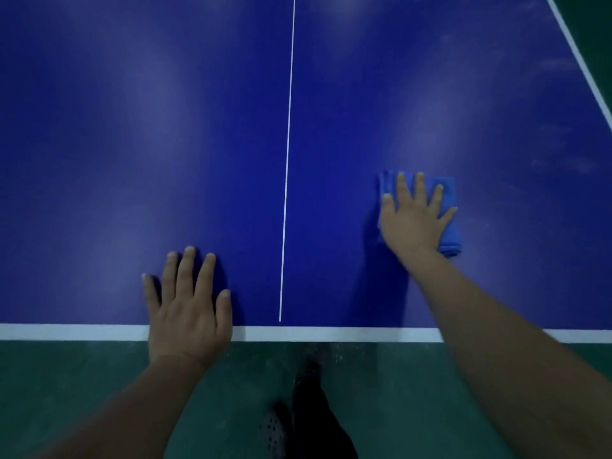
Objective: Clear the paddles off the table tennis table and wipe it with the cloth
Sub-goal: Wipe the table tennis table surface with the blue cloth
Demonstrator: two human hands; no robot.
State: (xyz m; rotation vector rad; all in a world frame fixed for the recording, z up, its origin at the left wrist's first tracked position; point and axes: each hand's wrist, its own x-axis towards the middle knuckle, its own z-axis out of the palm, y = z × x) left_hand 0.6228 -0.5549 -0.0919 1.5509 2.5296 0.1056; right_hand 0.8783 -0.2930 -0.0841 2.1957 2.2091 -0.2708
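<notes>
One folded blue cloth lies flat on the blue table tennis table, right of the white centre line and a little in from the near edge, pinned under the right hand, whose fingers are spread straight and press down on it without curling round it. Only the cloth's far corners and its near right fold show past the palm. With no real grip on the fabric, a quick sweep could let the hand slide over the cloth and leave it bunched or behind; a stroke carried too far right or near could push it off the edge onto the green floor. Faint pale smudges remain near the right sideline, so that strip may be missed if the strokes stay close to the body. The left hand rests palm down, fingers wide and holding nothing, on the near end line left of centre, well apart from the cloth and apparently taking the person's weight. No paddles appear on the visible surface; wiping seems to be the step in hand.
</notes>
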